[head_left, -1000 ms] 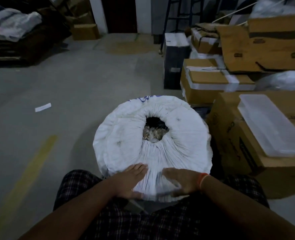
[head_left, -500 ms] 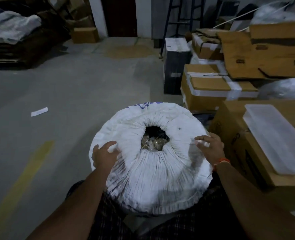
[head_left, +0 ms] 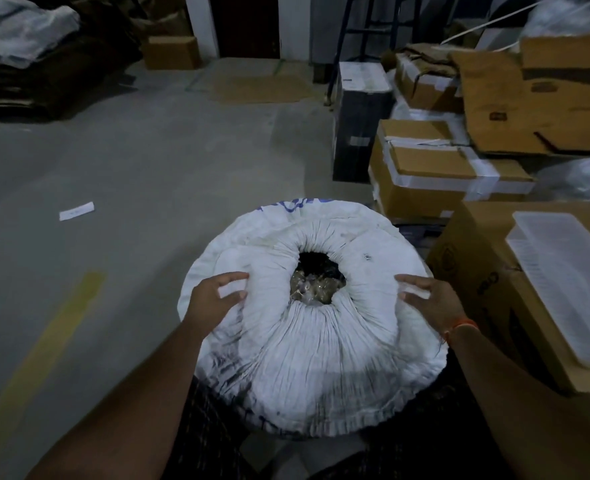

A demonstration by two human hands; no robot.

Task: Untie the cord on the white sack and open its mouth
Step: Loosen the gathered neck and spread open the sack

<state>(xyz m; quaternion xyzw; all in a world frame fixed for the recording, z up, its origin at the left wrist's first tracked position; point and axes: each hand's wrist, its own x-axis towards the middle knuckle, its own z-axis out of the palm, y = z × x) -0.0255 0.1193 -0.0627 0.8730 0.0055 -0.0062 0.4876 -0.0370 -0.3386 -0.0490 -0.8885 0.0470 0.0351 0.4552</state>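
Observation:
The white sack (head_left: 317, 362) stands upright on the floor between my knees. Its gathered top puckers around a small dark mouth (head_left: 316, 277), where something shiny in clear plastic shows. No cord is visible. My left hand (head_left: 213, 299) pinches a fold of fabric on the left side of the top. My right hand (head_left: 428, 299), with an orange band at the wrist, grips the fabric on the right side. Both hands lie level with the mouth, a hand's width from it.
Cardboard boxes (head_left: 432, 174) are stacked close on the right, one with a clear plastic tray (head_left: 570, 285) on top. A dark box (head_left: 359, 123) stands behind them. A paper slip (head_left: 77, 211) and a yellow stripe (head_left: 51, 341) lie on the concrete floor to the left.
My hands left the sack's near edge and moved apart, up to its left and right sides. They now grip the fabric closer beside the mouth.

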